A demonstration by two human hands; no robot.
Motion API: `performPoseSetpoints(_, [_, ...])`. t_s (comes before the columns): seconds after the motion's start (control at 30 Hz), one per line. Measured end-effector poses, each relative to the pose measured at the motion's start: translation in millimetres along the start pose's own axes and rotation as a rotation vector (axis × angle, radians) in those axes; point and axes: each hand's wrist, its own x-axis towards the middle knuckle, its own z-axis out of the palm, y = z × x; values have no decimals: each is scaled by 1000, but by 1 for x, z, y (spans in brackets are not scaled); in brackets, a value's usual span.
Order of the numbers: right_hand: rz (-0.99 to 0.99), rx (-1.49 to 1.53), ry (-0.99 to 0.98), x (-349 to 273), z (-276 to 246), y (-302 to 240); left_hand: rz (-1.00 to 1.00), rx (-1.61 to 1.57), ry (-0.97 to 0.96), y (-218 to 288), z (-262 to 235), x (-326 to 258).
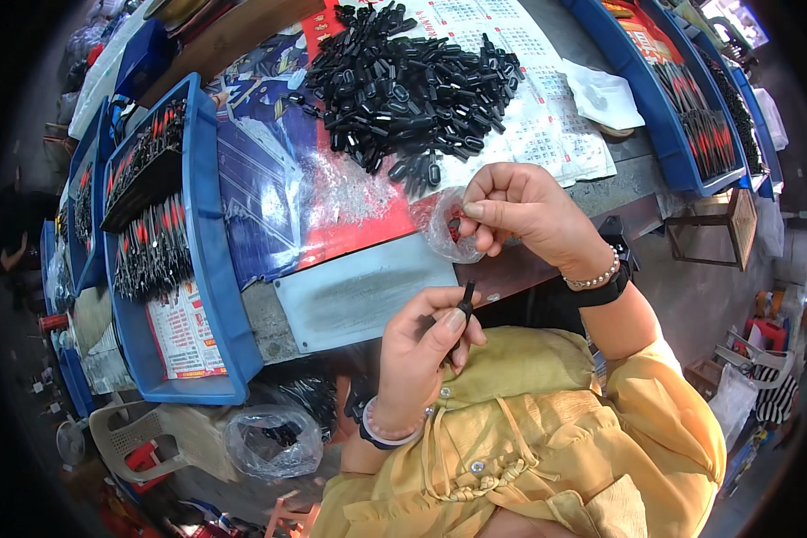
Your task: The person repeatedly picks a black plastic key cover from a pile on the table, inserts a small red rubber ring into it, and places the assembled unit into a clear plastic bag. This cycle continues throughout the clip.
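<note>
My left hand (421, 339) is closed round a slim black rod-like part (465, 303), whose narrow tip sticks up past the thumb. My right hand (531, 215) hovers just beyond it at the table's front edge, thumb and fingertips pinched together. What the pinch holds, if anything, is too small to make out. Below and beside those fingers sits a clear plastic bag (437, 235) with small red pieces (455, 229) inside. A large heap of glossy black plastic parts (403, 90) lies farther back on the paper-covered table.
A pale blue-grey plate (363, 291) lies at the near table edge. Blue trays (247, 350) at left hold rows of black and red parts; another blue tray (681, 170) stands at right. White paper (603, 97) lies beside the heap. A plastic chair (166, 435) stands lower left.
</note>
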Motion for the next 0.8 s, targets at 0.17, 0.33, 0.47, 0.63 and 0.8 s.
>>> performPoseSetpoints(0.17, [-83,-129,44,-1,3,1,10,12,3,1,-1,0])
performPoseSetpoints(0.33, [-171,-244,93,-8,9,0,18,3,-1,3,1,0])
performPoseSetpoints(0.47, [-191,-181,21,-20,21,3,9,72,55,2,4,0])
performPoseSetpoints(0.63, [-62,-67,-32,-31,31,5,-7,47,36,3,2,-1])
performPoseSetpoints(0.8, [31,82,-49,-35,31,3,23,82,72,5,2,-6])
